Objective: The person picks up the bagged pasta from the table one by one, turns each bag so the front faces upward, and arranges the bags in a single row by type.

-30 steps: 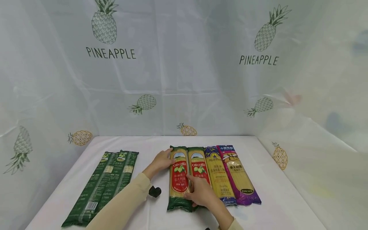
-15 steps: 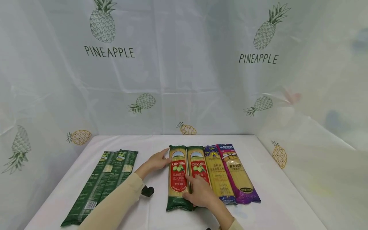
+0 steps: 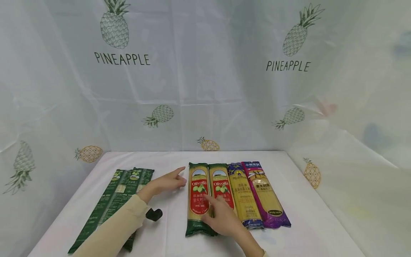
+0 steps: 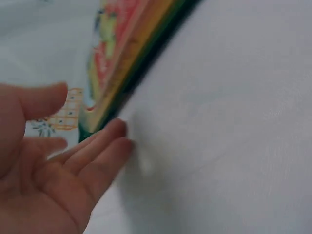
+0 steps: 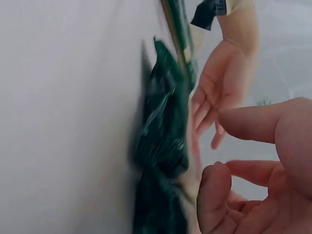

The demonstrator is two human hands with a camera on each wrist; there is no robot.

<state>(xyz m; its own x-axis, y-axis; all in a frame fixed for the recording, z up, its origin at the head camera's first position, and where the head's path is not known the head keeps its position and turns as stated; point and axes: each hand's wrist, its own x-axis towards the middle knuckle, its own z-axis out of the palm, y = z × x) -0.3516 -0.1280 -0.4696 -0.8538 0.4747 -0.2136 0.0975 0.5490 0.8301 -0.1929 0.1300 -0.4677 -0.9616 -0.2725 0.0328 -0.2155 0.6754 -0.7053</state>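
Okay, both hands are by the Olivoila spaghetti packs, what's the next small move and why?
Probably reach the left hand across to the dark green packs. It is open and clear of the left Olivoila pack, which lies flush in a neat row of four, while the right hand rests on that row. The green pair lies apart, slanted.

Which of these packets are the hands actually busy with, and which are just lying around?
In hand: the two Olivoila spaghetti packs, with the right hand over them and the left hand open beside them.

Lying about: yellow-blue pack, purple pack, dark green packs, pineapple curtain.
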